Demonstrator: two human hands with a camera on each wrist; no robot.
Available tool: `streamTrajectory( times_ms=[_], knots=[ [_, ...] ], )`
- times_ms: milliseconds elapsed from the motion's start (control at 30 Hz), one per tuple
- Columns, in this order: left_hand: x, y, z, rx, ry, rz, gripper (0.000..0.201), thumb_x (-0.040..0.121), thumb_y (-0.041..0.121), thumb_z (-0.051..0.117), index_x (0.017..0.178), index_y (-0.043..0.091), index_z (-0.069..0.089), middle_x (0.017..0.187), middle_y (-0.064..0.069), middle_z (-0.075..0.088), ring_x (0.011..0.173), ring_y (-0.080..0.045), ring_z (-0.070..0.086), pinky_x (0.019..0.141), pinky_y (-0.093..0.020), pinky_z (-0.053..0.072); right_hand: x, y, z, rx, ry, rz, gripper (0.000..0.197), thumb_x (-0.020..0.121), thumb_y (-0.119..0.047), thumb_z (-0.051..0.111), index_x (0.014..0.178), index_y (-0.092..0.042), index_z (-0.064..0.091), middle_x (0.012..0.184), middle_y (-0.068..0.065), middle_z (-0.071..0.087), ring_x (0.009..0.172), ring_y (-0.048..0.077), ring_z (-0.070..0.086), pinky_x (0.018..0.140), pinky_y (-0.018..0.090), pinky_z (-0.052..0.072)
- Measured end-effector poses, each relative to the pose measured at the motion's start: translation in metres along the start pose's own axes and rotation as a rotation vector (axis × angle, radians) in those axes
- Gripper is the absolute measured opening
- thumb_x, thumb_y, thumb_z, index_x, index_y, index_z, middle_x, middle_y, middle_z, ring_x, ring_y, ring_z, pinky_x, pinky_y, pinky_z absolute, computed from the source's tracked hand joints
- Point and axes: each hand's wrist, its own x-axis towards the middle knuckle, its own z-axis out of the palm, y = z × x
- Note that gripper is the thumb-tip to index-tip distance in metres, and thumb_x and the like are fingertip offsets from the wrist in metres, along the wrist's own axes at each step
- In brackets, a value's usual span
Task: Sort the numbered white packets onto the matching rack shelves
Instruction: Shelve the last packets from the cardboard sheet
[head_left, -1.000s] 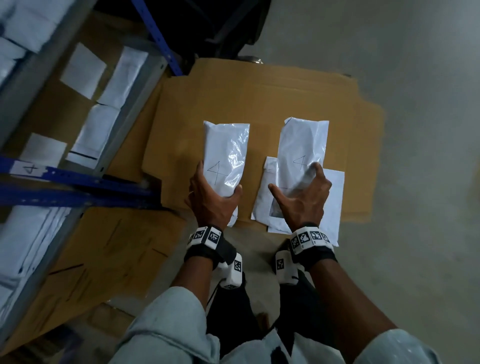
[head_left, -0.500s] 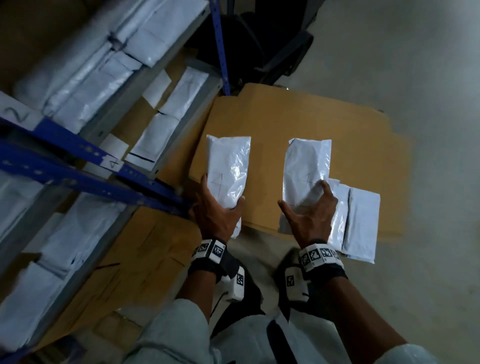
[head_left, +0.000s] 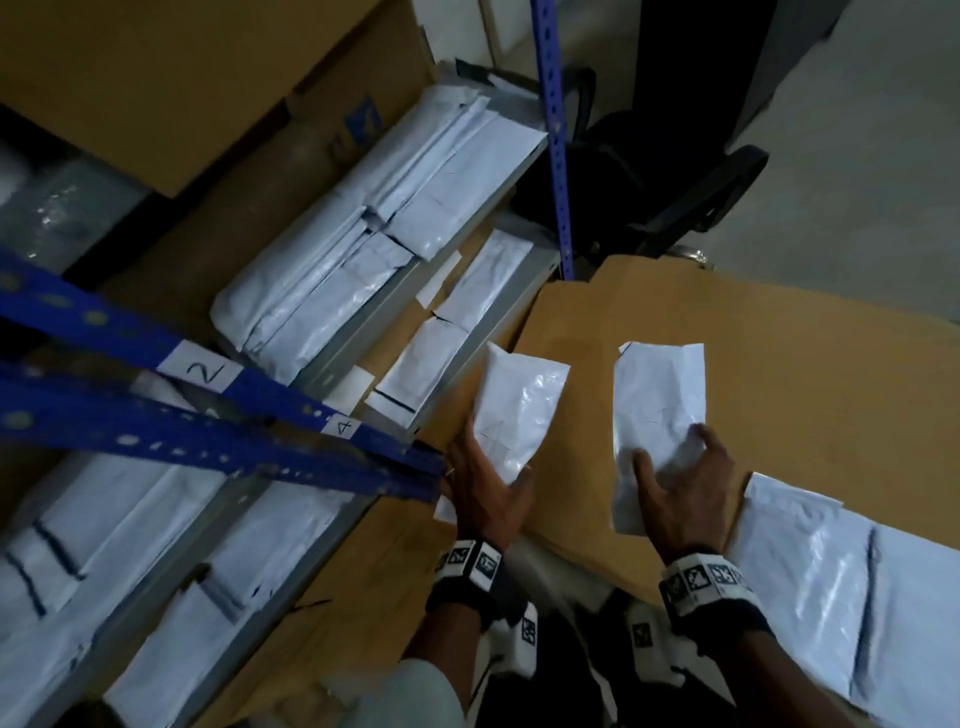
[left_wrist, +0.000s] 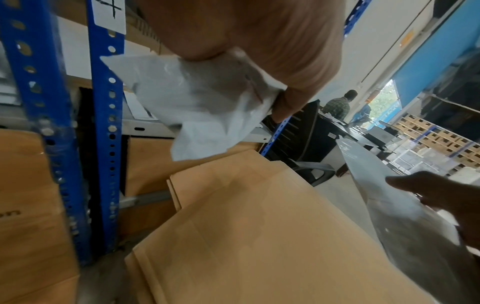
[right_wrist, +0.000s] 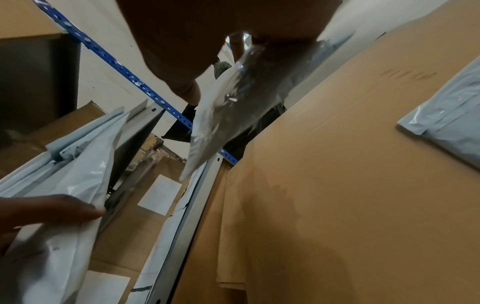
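Note:
My left hand (head_left: 485, 493) grips a white packet (head_left: 519, 410) marked 4, held in the air over the flat cardboard (head_left: 779, 374) beside the rack. My right hand (head_left: 675, 493) grips a second white packet (head_left: 657, 410) with a faint 4 on it, a little to the right. In the left wrist view the first packet (left_wrist: 207, 107) hangs under my palm beside the blue upright (left_wrist: 103, 102). The right wrist view has the second packet (right_wrist: 228, 115) under my palm. Blue rack beams carry the labels 2 (head_left: 200, 371) and 4 (head_left: 343, 427).
White packets are stacked on the upper shelf (head_left: 374, 234), several lie on the lower shelf (head_left: 452, 338) and more at bottom left (head_left: 104, 545). Two packets (head_left: 857, 597) lie on the cardboard at right. A black office chair (head_left: 649, 171) stands behind the rack post. A brown carton (head_left: 182, 78) sits at top left.
Both hands have lifted their packets off the cardboard and carried them left, toward the rack. The head view has swung left and up, bringing the shelves and labels into sight.

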Motion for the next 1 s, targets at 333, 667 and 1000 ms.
streamTrajectory(
  times_ms=[333,667,1000],
  knots=[
    [0.158,-0.025,0.01,0.134,0.065,0.03,0.107,0.071,0.034,0.084,0.155,0.025,0.018,0.153,-0.01,0.033,0.142,-0.034,0.026,0.117,-0.064,0.018,0.054,0.027,0.063,0.075,-0.082,-0.044,0.06,0.091,-0.035,0.061,0.143,-0.009,0.044,0.138,0.016,0.048,0.126,0.032,0.047,0.105,0.042,0.039],
    [0.273,-0.135,0.051,0.329,0.088,-0.115,0.107,0.066,0.02,0.081,0.156,0.018,0.022,0.156,-0.015,0.032,0.142,-0.041,0.029,0.115,-0.06,0.024,0.112,0.026,0.213,0.28,-0.159,-0.168,0.059,0.092,-0.036,0.043,0.142,-0.004,0.045,0.133,0.001,0.046,0.119,0.014,0.046,0.1,0.025,0.035],
    [0.28,-0.165,0.059,0.341,0.15,-0.093,0.114,0.061,0.008,0.072,0.156,0.04,0.016,0.161,0.0,0.014,0.148,-0.03,0.016,0.118,-0.056,0.011,0.182,-0.082,0.36,0.304,-0.098,-0.333,0.048,0.095,0.007,0.051,0.142,0.01,0.042,0.135,0.027,0.046,0.12,0.004,0.035,0.107,0.001,0.02]
  ],
)
